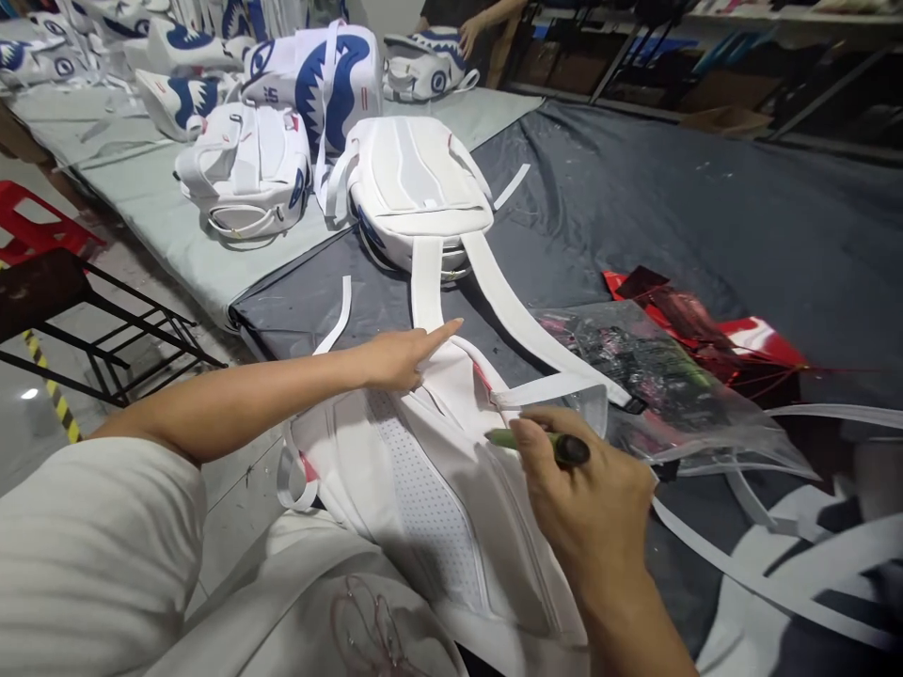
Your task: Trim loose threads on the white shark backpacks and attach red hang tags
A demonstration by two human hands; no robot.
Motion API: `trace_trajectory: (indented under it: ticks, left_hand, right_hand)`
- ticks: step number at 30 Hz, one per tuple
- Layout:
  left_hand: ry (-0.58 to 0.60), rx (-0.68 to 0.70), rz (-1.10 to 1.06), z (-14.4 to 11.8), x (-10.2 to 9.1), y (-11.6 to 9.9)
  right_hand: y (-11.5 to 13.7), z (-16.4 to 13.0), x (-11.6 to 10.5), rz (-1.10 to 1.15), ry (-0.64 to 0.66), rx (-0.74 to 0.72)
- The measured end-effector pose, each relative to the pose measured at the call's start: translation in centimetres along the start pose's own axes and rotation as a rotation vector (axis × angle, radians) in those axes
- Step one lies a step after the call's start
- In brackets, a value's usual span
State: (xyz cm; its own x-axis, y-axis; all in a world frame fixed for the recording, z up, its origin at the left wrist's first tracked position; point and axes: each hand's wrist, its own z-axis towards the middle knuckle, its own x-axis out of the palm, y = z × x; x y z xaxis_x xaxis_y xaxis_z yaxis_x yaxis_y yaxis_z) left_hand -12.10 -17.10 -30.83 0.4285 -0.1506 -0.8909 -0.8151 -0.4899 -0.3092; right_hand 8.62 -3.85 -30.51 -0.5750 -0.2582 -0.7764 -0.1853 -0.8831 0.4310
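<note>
A white backpack (430, 480) with a dotted mesh back panel rests across my lap and the table's edge. My left hand (399, 360) is at its top edge, index finger stretched out and the other fingers curled onto the fabric. In my right hand (582, 480) is a slim green tool (504, 438) with a black end, its tip close to a red-edged seam by a white strap (546, 387). Whether it is a pen or a cutter I cannot tell. Just beyond lies another white backpack (416, 179), its two wide straps trailing towards me.
Several white bags with blue shark patterns (339, 85) stand on the pale table section. To the right lie a clear plastic bag (705, 423), red wrapping (754, 338) and loose white straps (776, 588). A dark stool (42, 291) stands at left. Another person's hand (480, 28) shows at the back.
</note>
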Motion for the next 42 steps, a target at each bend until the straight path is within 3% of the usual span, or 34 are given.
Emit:
trace_trajectory:
  ticks: [4,8,13,16,29,42]
  left_hand:
    - [0.017,-0.016,0.005,-0.3,-0.2,-0.5]
    - [0.049,-0.035,-0.004,-0.3,-0.6,-0.9]
    - [0.062,-0.041,-0.009,-0.2,-0.7,-1.1]
    - [0.055,-0.040,0.001,0.0,-0.5,-1.0]
    - [0.035,-0.035,0.024,0.0,-0.2,-0.8]
    - [0.021,-0.026,0.030,0.0,-0.2,-0.9]
  right_hand:
    - [0.2,0.1,1.9,0.415,0.189,0.005]
    - [-0.1,0.4,3.7,0.372,0.309,-0.042]
    - [-0.3,0.2,4.5,0.208,0.237,-0.265]
    - [0.1,-0.2,4.7,0.153,0.223,-0.308]
    - [1.8,-0.5,4.3,0.130,0.328,-0.180]
    - [2.1,-0.6,4.2,0.169,0.335,-0.101]
